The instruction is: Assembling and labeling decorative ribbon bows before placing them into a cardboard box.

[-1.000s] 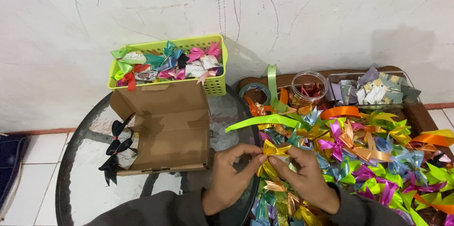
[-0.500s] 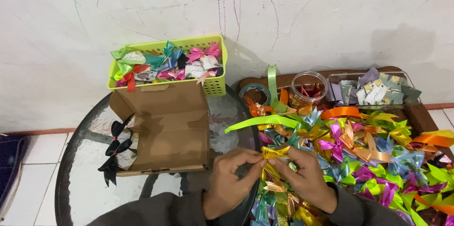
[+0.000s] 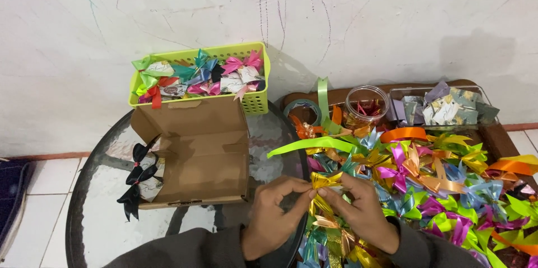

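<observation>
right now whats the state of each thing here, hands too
left hand: pinching the gold ribbon bow
right hand: pinching the same bow
gold ribbon bow: held between both hands
cardboard box: open, flaps up
green basket: full of ribbon bows
clear jar: open, no lid
ribbon pile: loose heap

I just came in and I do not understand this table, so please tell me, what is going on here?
A person pinches a small gold ribbon bow between both hands: the left hand and the right hand meet at its middle. It is held above a big pile of coloured ribbon bows. On the round glass table lies an open cardboard box with black bows at its left edge. Behind the box stands a green basket filled with bows.
</observation>
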